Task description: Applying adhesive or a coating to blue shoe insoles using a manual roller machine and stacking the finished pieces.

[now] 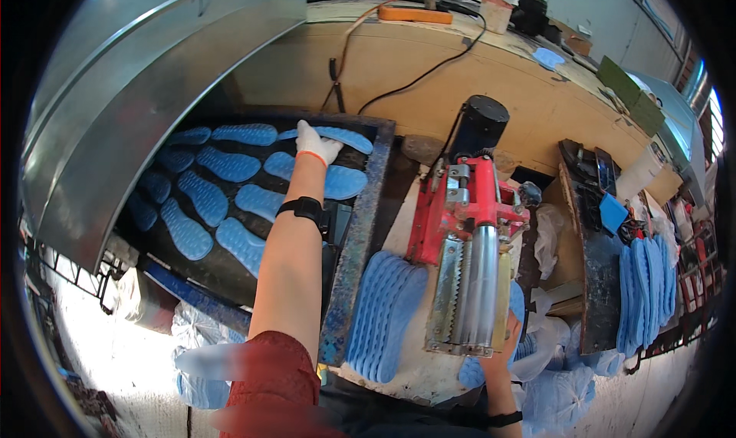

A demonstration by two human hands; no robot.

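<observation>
My left hand [317, 146], in a white glove, grips a blue textured insole [350, 137] at the far edge of a dark tray [382, 169]. More blue insoles [230, 164] lie spread in rows across that tray. At the near end of a red roller machine [481, 192] is my right hand [500, 350], partly hidden by the metal roller [482, 292]. Beside it, parts of a blue insole [471, 373] show around the roller; the fingers are too covered to read. A row of stacked insoles [387, 315] stands left of the roller.
A sheet-metal hood [176, 62] rises over the tray's left side. Cables [429, 77] hang behind it. On the right, a shelf [590, 284] borders another insole stack [645, 292]. Plastic bags [556, 384] with blue contents sit below the machine table.
</observation>
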